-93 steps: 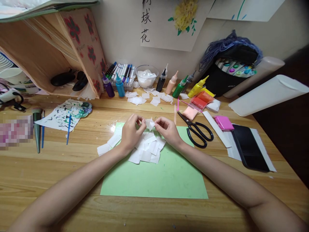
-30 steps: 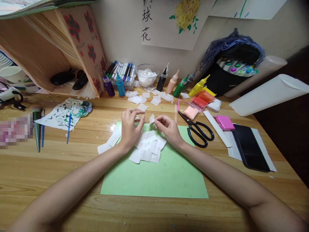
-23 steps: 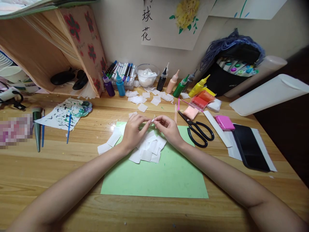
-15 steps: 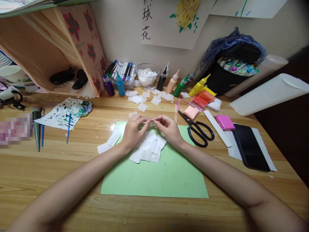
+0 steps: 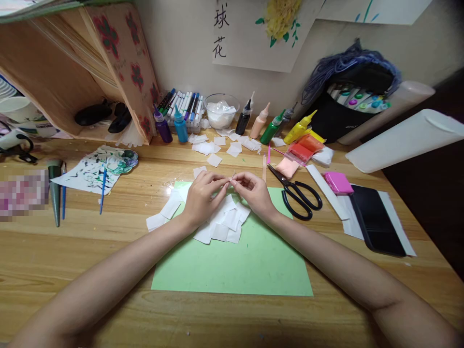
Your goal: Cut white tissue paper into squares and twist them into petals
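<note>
My left hand (image 5: 201,197) and my right hand (image 5: 253,193) meet fingertip to fingertip above the far edge of a light green sheet (image 5: 239,261). Both pinch one small white paper piece (image 5: 231,178), now squeezed narrow and mostly hidden by the fingers. Under my hands lies a loose pile of white paper squares (image 5: 221,224) that spills off the sheet to the left.
Black scissors (image 5: 295,191) lie right of my hands, then a pink box (image 5: 337,182) and a black phone (image 5: 375,220). Paint bottles (image 5: 270,129), markers (image 5: 183,104), a glass bowl (image 5: 221,110) and more white squares (image 5: 217,145) line the back. Brushes (image 5: 60,191) and a paint-smeared paper (image 5: 97,169) lie left.
My left hand let go of the white piece, dropped another square on the table behind, then came back to the right hand. Both now pinch the piece, squeezed smaller.
</note>
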Tool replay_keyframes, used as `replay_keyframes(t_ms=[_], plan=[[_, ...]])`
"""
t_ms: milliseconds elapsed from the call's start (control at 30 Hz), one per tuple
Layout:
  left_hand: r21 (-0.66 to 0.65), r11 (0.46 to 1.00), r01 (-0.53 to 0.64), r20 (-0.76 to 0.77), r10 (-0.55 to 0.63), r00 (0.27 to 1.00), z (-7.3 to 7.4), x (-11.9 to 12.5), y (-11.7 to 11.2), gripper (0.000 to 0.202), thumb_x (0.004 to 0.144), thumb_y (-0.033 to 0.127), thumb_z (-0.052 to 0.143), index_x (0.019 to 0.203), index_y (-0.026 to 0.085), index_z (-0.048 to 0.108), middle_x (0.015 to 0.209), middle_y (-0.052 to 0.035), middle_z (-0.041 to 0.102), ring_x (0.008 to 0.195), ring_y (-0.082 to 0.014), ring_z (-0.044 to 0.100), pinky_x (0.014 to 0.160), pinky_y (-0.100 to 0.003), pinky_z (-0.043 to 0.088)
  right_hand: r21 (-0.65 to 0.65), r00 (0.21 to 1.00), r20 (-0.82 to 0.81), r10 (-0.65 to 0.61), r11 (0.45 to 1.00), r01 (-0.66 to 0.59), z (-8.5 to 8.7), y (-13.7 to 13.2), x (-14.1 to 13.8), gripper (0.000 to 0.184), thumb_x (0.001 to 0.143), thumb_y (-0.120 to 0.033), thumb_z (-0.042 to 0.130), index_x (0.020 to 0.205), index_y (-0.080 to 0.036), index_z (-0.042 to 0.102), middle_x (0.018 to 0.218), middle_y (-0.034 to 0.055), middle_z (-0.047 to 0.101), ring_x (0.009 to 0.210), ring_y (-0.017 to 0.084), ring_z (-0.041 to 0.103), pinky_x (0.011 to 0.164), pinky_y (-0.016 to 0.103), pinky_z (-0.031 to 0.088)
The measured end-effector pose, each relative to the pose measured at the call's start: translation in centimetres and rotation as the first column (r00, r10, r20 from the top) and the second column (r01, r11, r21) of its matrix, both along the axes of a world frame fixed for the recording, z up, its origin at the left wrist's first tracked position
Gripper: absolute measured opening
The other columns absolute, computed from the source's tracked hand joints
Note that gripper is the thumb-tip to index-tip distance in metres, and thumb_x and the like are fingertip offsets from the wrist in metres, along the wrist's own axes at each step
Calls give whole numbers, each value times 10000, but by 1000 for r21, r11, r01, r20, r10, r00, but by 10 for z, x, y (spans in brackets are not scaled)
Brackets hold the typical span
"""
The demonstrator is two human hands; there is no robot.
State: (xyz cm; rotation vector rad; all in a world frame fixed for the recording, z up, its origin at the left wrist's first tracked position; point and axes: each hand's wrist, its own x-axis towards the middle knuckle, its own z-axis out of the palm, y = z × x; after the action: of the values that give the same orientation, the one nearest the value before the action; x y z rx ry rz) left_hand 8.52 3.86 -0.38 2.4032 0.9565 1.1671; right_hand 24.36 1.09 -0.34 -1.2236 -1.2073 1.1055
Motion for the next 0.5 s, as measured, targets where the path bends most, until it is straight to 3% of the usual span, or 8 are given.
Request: replay_keyframes(t_ms=[500], plan=[[49, 999, 1, -1, -1, 1000, -1, 1, 0, 180, 853, 201, 558, 994, 185, 668, 867, -57, 657, 807, -162, 536, 708, -314, 453, 15, 1000, 11, 2, 1000, -2, 0, 0, 1, 257, 752, -410, 648, 784, -159, 600, 696, 1, 570, 573, 91, 478, 536, 231, 393]])
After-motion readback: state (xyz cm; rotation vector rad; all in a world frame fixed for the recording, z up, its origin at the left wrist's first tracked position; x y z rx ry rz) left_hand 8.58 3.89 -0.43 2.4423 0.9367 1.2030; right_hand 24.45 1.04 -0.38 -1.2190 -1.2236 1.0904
